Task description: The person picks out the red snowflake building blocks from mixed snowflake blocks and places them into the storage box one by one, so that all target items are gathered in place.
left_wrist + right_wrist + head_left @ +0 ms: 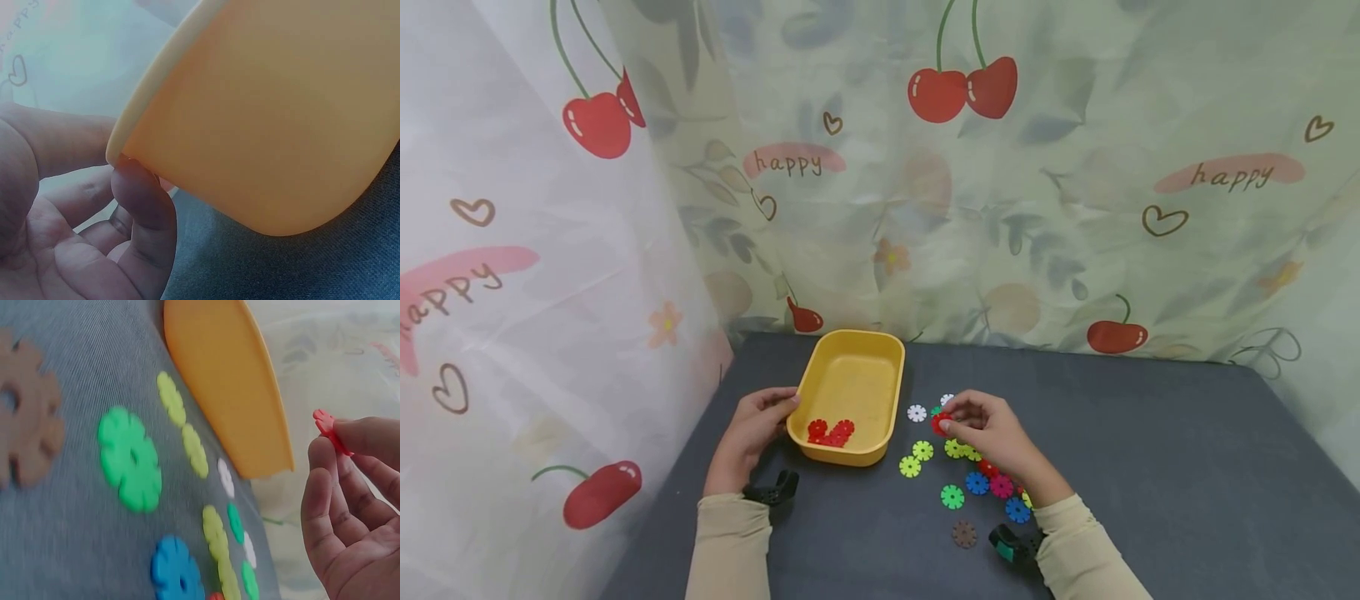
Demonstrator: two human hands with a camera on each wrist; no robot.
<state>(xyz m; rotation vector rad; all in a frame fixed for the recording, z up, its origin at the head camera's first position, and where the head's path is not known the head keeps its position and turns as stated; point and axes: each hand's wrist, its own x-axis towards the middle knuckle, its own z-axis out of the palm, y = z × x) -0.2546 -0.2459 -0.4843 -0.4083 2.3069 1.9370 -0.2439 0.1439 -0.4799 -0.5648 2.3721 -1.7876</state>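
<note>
My left hand [756,433] grips the left rim of a yellow plastic basin [853,379], thumb above and curled fingers beneath the lip, as the left wrist view shows. Several red notched discs [831,435] lie together at the basin's near end. My right hand [996,429] is to the right of the basin, over loose discs. Between thumb and fingertips it pinches one red snowflake disc [332,432], lifted above the table in the right wrist view.
Loose discs lie right of the basin: white [917,412], yellow-green [910,466], green [952,497], blue [977,482], magenta [1002,486] and brown [964,534]. Some are partly hidden under my right hand and wrist. A printed curtain [970,208] hangs behind the dark table [1187,467].
</note>
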